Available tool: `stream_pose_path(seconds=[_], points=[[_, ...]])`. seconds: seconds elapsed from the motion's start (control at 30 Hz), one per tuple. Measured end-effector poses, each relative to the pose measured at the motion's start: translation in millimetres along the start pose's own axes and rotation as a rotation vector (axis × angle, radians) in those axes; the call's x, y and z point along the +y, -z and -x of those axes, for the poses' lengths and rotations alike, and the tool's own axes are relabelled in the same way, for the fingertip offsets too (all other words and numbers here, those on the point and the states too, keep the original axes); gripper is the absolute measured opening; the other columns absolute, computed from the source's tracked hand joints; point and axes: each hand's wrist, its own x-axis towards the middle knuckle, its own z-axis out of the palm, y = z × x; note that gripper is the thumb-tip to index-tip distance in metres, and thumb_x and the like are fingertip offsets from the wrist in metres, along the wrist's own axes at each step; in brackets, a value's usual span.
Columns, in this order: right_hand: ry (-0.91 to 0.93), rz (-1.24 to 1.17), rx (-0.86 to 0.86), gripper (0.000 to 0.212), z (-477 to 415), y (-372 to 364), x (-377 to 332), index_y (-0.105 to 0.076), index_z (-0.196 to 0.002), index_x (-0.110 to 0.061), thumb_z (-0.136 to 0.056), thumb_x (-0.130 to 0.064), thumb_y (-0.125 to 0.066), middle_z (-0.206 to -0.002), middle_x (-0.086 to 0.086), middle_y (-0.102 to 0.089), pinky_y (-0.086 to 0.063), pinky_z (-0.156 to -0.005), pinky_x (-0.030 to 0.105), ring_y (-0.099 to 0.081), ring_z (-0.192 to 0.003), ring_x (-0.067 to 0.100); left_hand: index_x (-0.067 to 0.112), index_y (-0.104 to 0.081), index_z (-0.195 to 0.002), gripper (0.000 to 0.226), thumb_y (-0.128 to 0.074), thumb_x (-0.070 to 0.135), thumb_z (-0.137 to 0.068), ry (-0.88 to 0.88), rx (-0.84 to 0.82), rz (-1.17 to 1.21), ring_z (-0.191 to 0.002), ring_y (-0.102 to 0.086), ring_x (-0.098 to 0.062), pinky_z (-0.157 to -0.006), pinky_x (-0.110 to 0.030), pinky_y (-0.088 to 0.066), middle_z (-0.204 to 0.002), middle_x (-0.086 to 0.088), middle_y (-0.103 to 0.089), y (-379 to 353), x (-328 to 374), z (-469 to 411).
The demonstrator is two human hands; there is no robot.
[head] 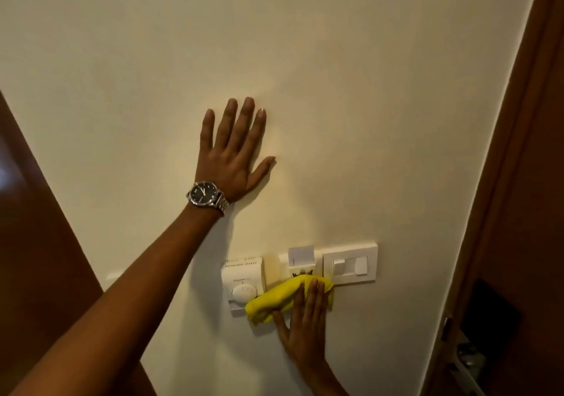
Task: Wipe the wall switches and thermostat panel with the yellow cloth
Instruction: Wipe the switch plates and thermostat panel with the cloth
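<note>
A bunched yellow cloth (276,299) is pressed against the cream wall by my right hand (302,328), whose fingers lie flat over it. The cloth covers the lower right corner of the white thermostat panel (241,276) with its round dial, and the bottom of the key-card holder (300,261). To the right sits a white switch plate (351,263) with two rockers, untouched. My left hand (233,154), a metal watch on its wrist, rests flat on the bare wall above, fingers spread, holding nothing.
A dark wooden door frame (515,182) runs down the right side, with a metal lock fitting (467,362) near the bottom. Another brown wooden panel (33,243) stands at the left. The cream wall (335,75) fills the middle.
</note>
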Motion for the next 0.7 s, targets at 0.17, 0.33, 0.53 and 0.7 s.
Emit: stream_pose_path(seconds=[0.17,0.33,0.53,0.7], points=[[0.097,0.090,0.072,0.085,3,-9,19,-0.004,-0.160,-0.009,-0.101,-0.062,-0.034,-0.169,0.016,0.005,-0.022,-0.119,0.052,0.000,-0.156,0.035,0.014,-0.031,-0.165,0.077,-0.039,0.064,-0.107,0.013,0.027,0.004,-0.158,-0.030,-0.036,-0.127,-0.061,-0.025,-0.170,-0.014,-0.032,-3,0,3],[0.067,0.089,0.142,0.087,0,-17,21,-0.003,-0.161,-0.009,-0.100,-0.063,-0.037,-0.169,0.016,0.003,-0.029,-0.117,0.060,-0.004,-0.156,0.036,0.015,-0.031,-0.165,0.076,-0.038,0.064,-0.106,0.027,0.040,-0.022,-0.157,-0.030,-0.037,-0.127,-0.060,-0.023,-0.169,-0.014,-0.033,-6,0,5],[0.082,0.081,0.187,0.086,1,-14,24,0.000,-0.160,-0.008,-0.102,-0.061,-0.035,-0.169,0.015,0.005,-0.031,-0.114,0.063,-0.003,-0.156,0.035,0.015,-0.032,-0.165,0.076,-0.038,0.064,-0.106,0.032,0.047,-0.016,-0.157,-0.032,-0.038,-0.127,-0.061,-0.026,-0.169,-0.015,-0.034,-3,0,5],[0.077,0.053,0.204,0.084,-16,-10,21,-0.008,-0.161,-0.009,-0.101,-0.060,-0.040,-0.168,0.016,-0.005,-0.023,-0.123,0.056,-0.010,-0.155,0.037,0.016,-0.030,-0.165,0.077,-0.036,0.064,-0.106,0.035,0.057,-0.032,-0.157,-0.031,-0.038,-0.127,-0.062,-0.026,-0.169,-0.015,-0.034,-7,-1,6]])
